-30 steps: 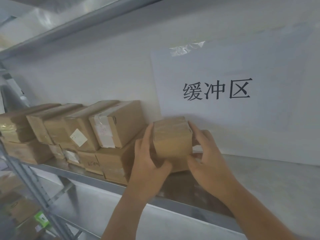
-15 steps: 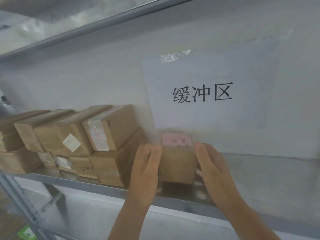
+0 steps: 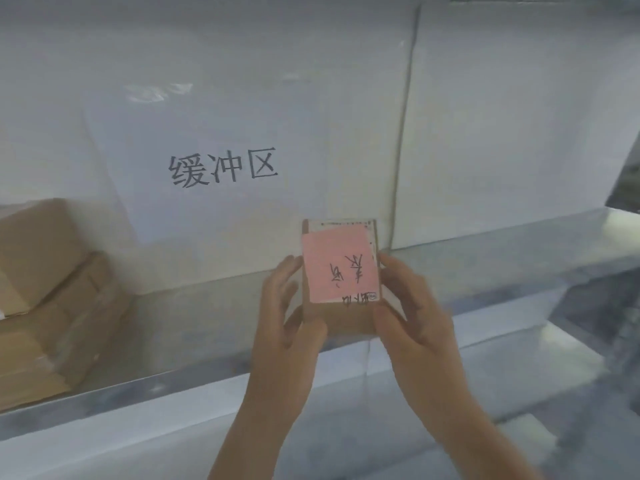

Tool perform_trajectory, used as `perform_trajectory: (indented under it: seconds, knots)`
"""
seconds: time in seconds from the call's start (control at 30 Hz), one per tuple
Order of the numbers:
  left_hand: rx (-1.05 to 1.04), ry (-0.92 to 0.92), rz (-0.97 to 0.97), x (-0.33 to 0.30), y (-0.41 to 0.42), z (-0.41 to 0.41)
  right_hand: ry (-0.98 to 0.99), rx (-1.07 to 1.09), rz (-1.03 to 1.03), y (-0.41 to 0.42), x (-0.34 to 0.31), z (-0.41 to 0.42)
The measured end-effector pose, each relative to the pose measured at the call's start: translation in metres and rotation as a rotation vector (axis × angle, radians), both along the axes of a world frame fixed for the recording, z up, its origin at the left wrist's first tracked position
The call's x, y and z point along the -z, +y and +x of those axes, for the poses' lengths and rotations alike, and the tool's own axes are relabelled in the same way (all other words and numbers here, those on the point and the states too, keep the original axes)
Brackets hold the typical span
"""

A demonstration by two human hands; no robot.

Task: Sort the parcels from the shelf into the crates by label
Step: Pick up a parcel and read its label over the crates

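A small cardboard parcel (image 3: 341, 317) is held up in both hands in front of a metal shelf (image 3: 207, 327), its labelled face turned towards the camera. The left hand (image 3: 289, 327) is curled round the parcel's left edge, with the thumb pressed on the lower front and the fingers wrapped behind; the right hand (image 3: 412, 317) is curled round the right edge in the same way, thumb on the front near the bottom corner. A pink sticky note (image 3: 337, 268) is stuck over most of a white printed label (image 3: 346, 224), only strips of which are seen at the top, right and bottom. Handwritten characters in dark ink are seen on the note, turned sideways and upside down as held, and cannot be read with certainty. The parcel is held just above the shelf surface, clear of it, to the right of the other stock. At the left edge, stacked cardboard boxes (image 3: 45, 271) are seen resting on the same shelf, well apart from the held parcel. On the white wall behind, a sheet of paper (image 3: 221, 168) marked 缓冲区 is fixed with clear tape (image 3: 157, 91) at its upper edge. A thin vertical seam (image 3: 403, 133) is seen running down the wall panel just right of the parcel.
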State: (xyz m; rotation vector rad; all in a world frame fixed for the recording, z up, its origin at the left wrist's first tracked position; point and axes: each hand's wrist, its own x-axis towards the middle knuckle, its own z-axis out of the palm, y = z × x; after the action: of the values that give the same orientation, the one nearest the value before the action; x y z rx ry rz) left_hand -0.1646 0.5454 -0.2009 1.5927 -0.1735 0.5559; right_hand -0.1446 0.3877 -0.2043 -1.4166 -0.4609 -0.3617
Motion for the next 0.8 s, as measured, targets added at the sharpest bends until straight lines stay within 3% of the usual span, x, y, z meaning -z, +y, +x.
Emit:
perform_trajectory:
  seconds: [0.2,0.43,0.8]
  knots:
    - [0.376,-0.064,0.078,-0.001,-0.114,-0.009,-0.048,0.238,-0.067,-0.111,-0.004,-0.043]
    - [0.651,-0.05,0.241,-0.01,-0.261,-0.012,0.07,0.446,-0.091,-0.264,0.005,-0.098]
    - [1.033,0.016,0.276,0.018,-0.561,-0.041,0.157,0.74,-0.084,-0.533,0.035,-0.197]
